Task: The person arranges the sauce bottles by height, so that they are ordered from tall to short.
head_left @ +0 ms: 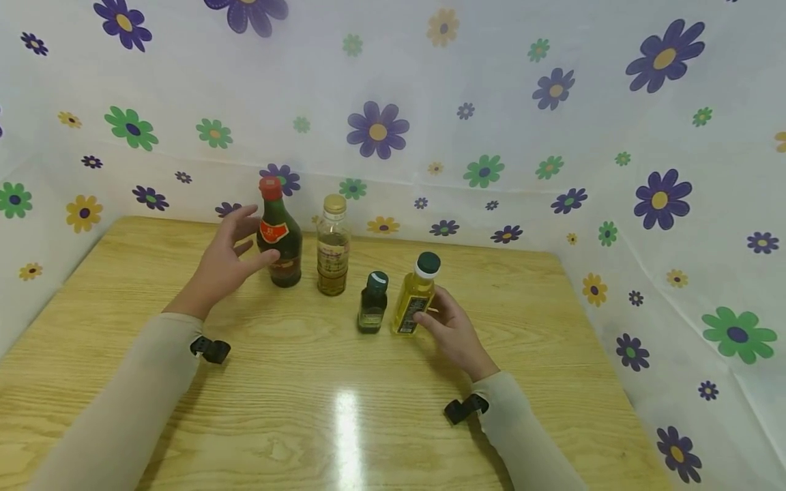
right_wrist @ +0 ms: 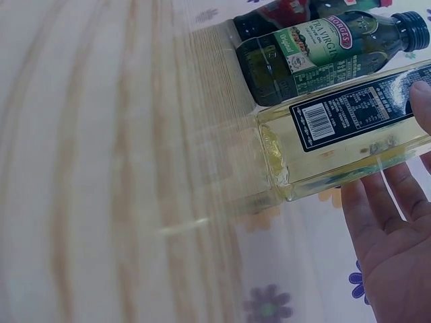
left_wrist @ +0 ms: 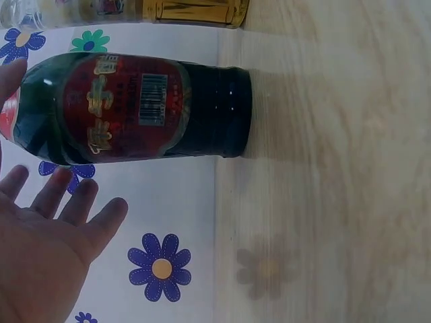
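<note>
My left hand (head_left: 224,259) is spread beside a dark green bottle (head_left: 285,235) with a red cap and red labels. Its thumb passes in front of the bottle; in the left wrist view a gap shows between the fingers (left_wrist: 101,225) and the glass. My right hand (head_left: 451,327) holds a square bottle of yellow oil (head_left: 413,300) with a dark green cap, thumb on the black label and fingers round the far side. That bottle leans slightly right, its base at the tabletop. Beside it stands a small dark olive oil bottle (right_wrist: 306,57).
A clear glass bottle (head_left: 333,256) with a gold cap and amber liquid stands between the green bottle and the small dark one. All are on a wood-grain table (head_left: 276,423). Flower-printed white cloth (head_left: 405,75) hangs behind and at both sides.
</note>
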Demonstrator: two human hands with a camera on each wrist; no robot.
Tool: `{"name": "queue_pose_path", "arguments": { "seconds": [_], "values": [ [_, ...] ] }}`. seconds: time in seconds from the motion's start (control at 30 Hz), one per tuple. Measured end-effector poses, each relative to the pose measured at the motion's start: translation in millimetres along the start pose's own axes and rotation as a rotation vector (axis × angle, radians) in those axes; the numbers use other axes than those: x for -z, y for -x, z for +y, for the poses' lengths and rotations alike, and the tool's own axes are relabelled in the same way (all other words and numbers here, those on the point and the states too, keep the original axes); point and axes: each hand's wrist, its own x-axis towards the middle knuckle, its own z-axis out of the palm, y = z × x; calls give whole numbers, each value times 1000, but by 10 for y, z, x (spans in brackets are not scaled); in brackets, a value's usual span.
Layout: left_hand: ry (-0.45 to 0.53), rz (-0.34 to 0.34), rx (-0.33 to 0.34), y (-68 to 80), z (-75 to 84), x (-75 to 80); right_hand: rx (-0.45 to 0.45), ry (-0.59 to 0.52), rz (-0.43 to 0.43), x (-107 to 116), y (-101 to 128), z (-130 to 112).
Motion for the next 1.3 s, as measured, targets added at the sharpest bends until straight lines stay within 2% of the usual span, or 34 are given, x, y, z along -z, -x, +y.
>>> {"name": "queue_pose_path", "arguments": {
  "seconds": [0.1,0.23,0.37,0.6,0.83,1.07,1.3],
  "values": [
    [-28,-8,30,-57,3,0,-4,-5,1,12,-28,115],
    [-17,-21,67,-98,41,-18,6,-7,9,25,-62,294],
    [20,-23,99,-129,66,-34,31,-6,14,23,-65,312],
    [44,4,112,-126,86,-79,51,-5,6,24,-69,309],
    [36,18,115,-113,59,-115,22,-12,-5,30,-58,255],
    [38,30,121,-112,36,-121,27,7,-4,-6,-3,-9],
    [39,39,116,-117,21,-128,29,8,-9,-8,5,-23]
  ]
}}
